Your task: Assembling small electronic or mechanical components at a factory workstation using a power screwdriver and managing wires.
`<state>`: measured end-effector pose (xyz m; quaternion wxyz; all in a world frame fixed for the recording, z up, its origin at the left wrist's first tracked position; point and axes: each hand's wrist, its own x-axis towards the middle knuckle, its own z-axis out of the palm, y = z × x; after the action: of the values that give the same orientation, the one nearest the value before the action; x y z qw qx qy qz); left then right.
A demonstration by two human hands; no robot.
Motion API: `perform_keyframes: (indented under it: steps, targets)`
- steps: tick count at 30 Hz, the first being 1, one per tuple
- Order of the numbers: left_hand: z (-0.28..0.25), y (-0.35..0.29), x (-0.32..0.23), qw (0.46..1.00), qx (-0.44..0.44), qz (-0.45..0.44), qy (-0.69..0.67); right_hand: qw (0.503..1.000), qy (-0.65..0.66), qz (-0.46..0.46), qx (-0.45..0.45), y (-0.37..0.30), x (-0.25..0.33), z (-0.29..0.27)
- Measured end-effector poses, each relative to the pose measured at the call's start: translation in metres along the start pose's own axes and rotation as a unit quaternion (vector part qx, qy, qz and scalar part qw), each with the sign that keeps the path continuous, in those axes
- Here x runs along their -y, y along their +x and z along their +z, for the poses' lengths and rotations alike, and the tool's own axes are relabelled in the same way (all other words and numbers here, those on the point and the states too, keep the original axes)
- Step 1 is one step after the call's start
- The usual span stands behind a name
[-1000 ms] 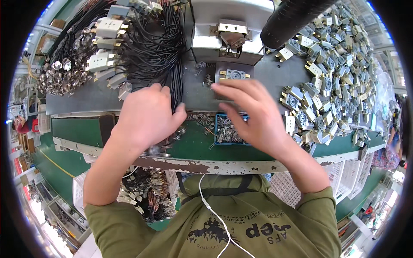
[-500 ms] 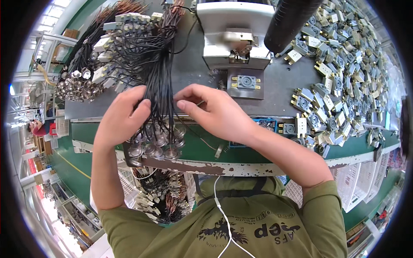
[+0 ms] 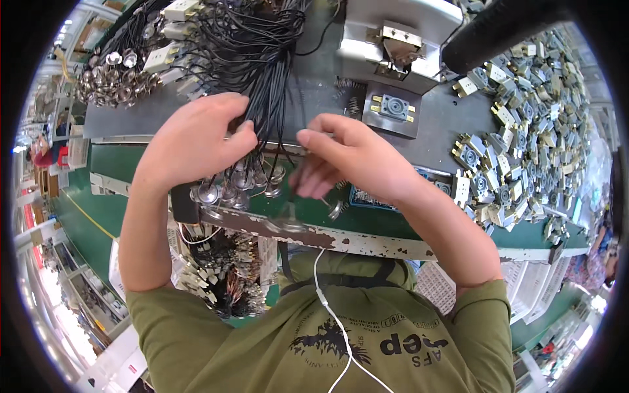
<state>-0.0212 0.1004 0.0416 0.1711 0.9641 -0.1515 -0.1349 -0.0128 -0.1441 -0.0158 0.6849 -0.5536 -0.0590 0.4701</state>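
Note:
A thick bundle of thin black wires (image 3: pixel 270 98) hangs over the bench's near edge. Small round metal caps (image 3: pixel 241 178) dangle in a cluster from the wire ends. My left hand (image 3: pixel 200 137) is closed around the bundle's left side, its fingertips partly hidden by the wires. To the right of the bundle, my right hand (image 3: pixel 360 154) has curled fingers, the lower ones smeared by motion. It appears to pinch a single black wire, with a blurred metal cap (image 3: pixel 286 221) swinging below. Another metal cap (image 3: pixel 336 209) hangs under that hand.
A white machine (image 3: pixel 400 49) stands at the back, with a grey switch block (image 3: pixel 394 107) on a metal block before it. Many loose switch blocks (image 3: pixel 517 137) are heaped on the right. A black tube (image 3: pixel 498 33) slants above. A blue tray (image 3: pixel 373 198) sits near the edge.
The view has shifted, so the bench sits higher. My right hand has moved away from the bundle toward me, and a blurred cap now swings apart from the cluster. My left hand stays at the bundle.

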Motion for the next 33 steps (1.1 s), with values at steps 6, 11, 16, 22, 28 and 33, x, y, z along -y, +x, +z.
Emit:
perform_keyframes:
  steps: [6,11,16,22,28,33]
  targets:
    - [0.013,-0.001,-0.004,0.998,0.019,-0.008,0.067,0.992,-0.087,-0.088,-0.024,-0.028,-0.017,0.003]
    - [0.009,-0.004,-0.008,0.994,0.031,-0.016,0.104,0.998,0.02,-0.057,-0.034,-0.039,-0.023,-0.015]
    - [0.01,0.0,-0.016,0.987,0.088,-0.036,0.126,0.995,-0.093,-0.017,-0.031,-0.045,-0.024,-0.024]
    - [0.012,0.001,-0.035,0.99,-0.062,0.045,0.118,0.999,-0.024,0.032,-0.036,-0.037,-0.035,-0.025]
    - [0.032,0.003,-0.053,0.978,0.056,0.175,0.097,0.998,-0.049,-0.002,-0.032,-0.035,-0.043,-0.027]
    - [0.025,0.0,-0.048,0.973,0.127,0.161,0.11,0.979,-0.144,-0.088,-0.114,-0.051,-0.037,-0.024]
